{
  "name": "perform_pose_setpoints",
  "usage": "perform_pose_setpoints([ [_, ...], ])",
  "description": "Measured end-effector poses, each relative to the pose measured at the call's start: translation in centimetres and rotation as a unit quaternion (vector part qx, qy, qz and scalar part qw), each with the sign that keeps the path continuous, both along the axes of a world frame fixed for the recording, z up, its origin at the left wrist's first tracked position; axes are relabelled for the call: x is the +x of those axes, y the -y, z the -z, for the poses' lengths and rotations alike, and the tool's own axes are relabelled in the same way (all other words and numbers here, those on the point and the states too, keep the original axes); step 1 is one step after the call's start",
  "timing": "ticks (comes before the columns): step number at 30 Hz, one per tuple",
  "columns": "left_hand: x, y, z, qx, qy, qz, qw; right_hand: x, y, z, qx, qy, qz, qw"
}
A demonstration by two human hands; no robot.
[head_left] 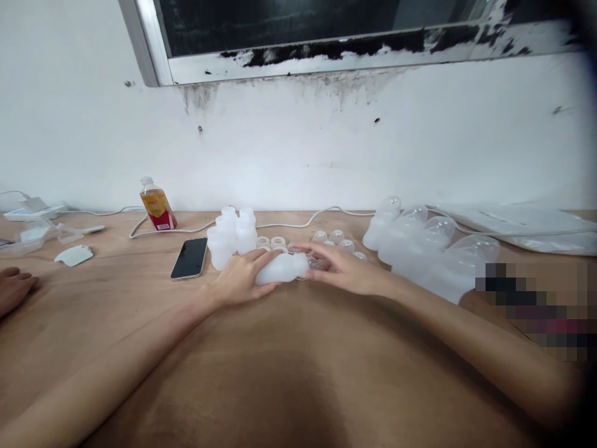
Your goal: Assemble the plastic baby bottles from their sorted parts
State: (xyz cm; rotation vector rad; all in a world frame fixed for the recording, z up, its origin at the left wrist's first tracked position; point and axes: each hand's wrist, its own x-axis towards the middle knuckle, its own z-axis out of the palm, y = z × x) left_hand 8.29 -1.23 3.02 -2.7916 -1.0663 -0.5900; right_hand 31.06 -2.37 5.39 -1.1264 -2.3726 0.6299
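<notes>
A frosted white bottle (280,269) lies on its side just above the table, its neck pointing right. Around its base end, my left hand (243,274) is closed. My right hand (342,267) is at the neck end, fingers curled round a clear piece (318,264) that touches or nearly touches the neck. Behind my hands are several white rings (278,241) and clear domed caps (336,236). Open white bottles (226,233) stand to the left of them. At the right, several white bottles (405,249) carry clear domes.
A black phone (189,259) and a drink bottle (158,205) are at the left. White cable (298,225) runs along the wall. Another person's hand (16,289) rests at the far left edge. Plastic bags (527,227) lie at the back right of the wooden table (153,373).
</notes>
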Motion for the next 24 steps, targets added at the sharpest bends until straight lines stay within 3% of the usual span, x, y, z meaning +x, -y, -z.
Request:
perform_pose_setpoints([
  [2, 0.0, 0.0, -0.1, -0.005, 0.013, -0.007, 1.0, 0.3, 0.1, -0.3, 0.088, 0.014, -0.039, 0.995],
  [5, 0.0, -0.1, 0.0, 0.005, 0.016, -0.005, 1.0, 0.2, 0.1, -0.1, 0.128, 0.009, -0.027, 0.991],
  [7, 0.0, 0.0, 0.0, 0.029, 0.005, 0.001, 1.0, -0.2, 0.2, 0.3, 0.095, -0.011, -0.001, 0.995],
  [12, 0.2, 0.2, 0.1, 0.098, -0.02, -0.004, 0.995, -1.3, 0.2, 1.4, -0.098, -0.113, 0.039, 0.988],
  [14, 0.2, 0.2, 0.1, 0.1, -0.023, -0.004, 0.995, -1.4, 0.2, 1.3, -0.129, -0.115, 0.047, 0.984],
  [16, 0.2, 0.2, 0.1, 0.076, -0.012, -0.006, 0.997, -1.2, 0.1, 1.0, -0.09, -0.086, 0.04, 0.991],
  [19, 0.3, 0.1, 0.3, 0.007, 0.016, -0.004, 1.0, -0.6, 0.0, 0.6, 0.041, -0.042, -0.006, 0.998],
  [21, 0.4, 0.1, 0.5, -0.032, 0.034, 0.002, 0.999, -0.3, 0.0, 0.8, 0.103, -0.032, -0.035, 0.994],
  [24, 0.6, 0.3, 0.7, -0.061, 0.058, 0.009, 0.996, -0.4, -0.1, 1.7, 0.165, -0.036, -0.023, 0.985],
])
